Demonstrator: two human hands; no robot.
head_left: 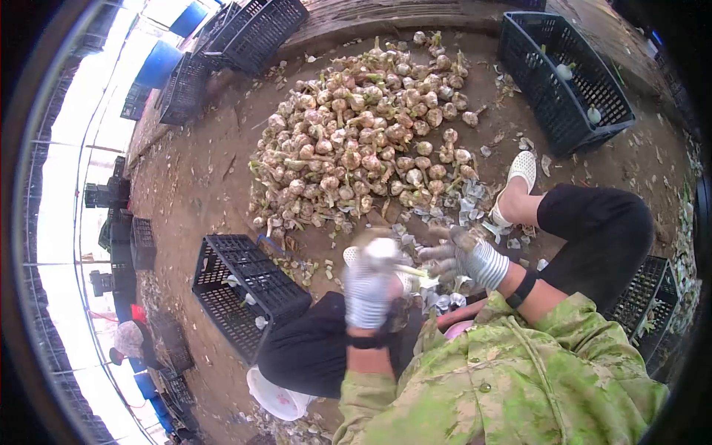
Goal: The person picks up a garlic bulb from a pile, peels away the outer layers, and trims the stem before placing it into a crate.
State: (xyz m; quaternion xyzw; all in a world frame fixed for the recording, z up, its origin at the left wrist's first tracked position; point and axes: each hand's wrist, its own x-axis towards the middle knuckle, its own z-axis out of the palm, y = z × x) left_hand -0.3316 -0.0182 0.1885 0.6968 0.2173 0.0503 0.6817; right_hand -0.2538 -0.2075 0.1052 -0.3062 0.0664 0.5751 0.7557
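Observation:
My left hand (368,285), in a striped work glove and smeared by motion, is closed on a pale garlic bulb (382,250). A whitish-green stem (410,271) points from there toward the other hand. My right hand (471,256), gloved alike, is beside it with fingers stretched out and apart, and nothing shows in them. Just beyond both hands lies a large heap of garlic bulbs (356,141) with dirty skins and short stems. Loose papery garlic skins (471,204) litter the ground between my feet and the heap.
A dark plastic crate (252,293) at my left and another crate (567,81) at the far right each hold a few pale bulbs. A third crate (641,297) stands by my right knee. A white tub (278,393) is behind my left leg. Another person (133,343) is at far left.

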